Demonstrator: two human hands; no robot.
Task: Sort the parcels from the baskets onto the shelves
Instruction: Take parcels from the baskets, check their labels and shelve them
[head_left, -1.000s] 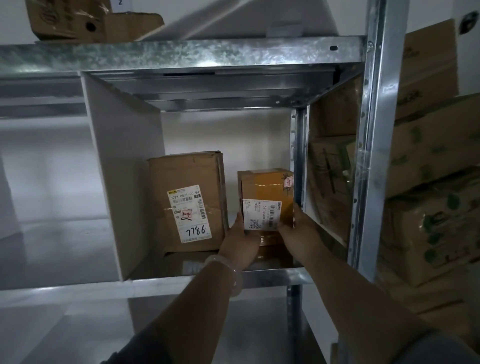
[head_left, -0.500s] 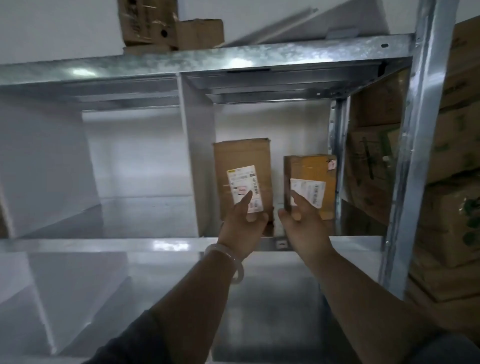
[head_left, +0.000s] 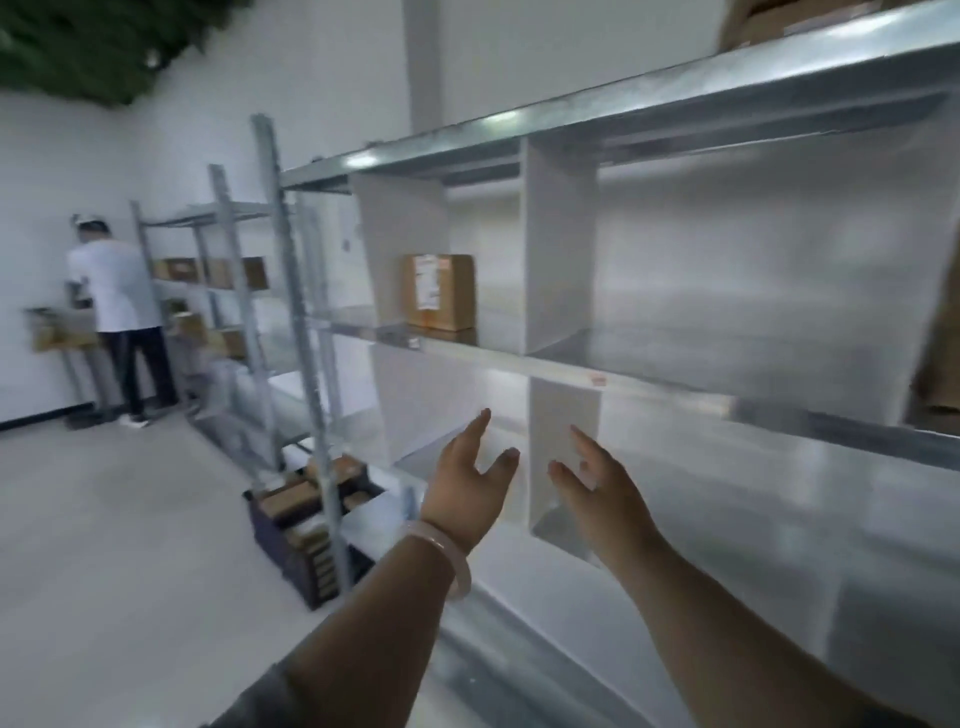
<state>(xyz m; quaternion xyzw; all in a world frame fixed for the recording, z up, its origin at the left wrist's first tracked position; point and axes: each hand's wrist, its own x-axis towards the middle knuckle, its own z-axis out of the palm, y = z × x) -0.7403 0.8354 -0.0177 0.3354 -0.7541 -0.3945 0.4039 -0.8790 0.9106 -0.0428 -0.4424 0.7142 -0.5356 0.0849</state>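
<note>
With left hand (head_left: 470, 483) and right hand (head_left: 602, 493) empty, fingers spread and apart, one box (head_left: 441, 291) stands on the shelf (head_left: 623, 376) at eleven o'clock, while the basket (head_left: 280, 545) at eight o'clock holds several parcels (head_left: 291, 501), so most sorting likely remains.

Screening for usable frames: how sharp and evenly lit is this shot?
Head view: motion blur smears the shelves and basket; left hand and right hand soft but readable; glare streaks the top shelf edge; wide-angle bends the upright.
</note>
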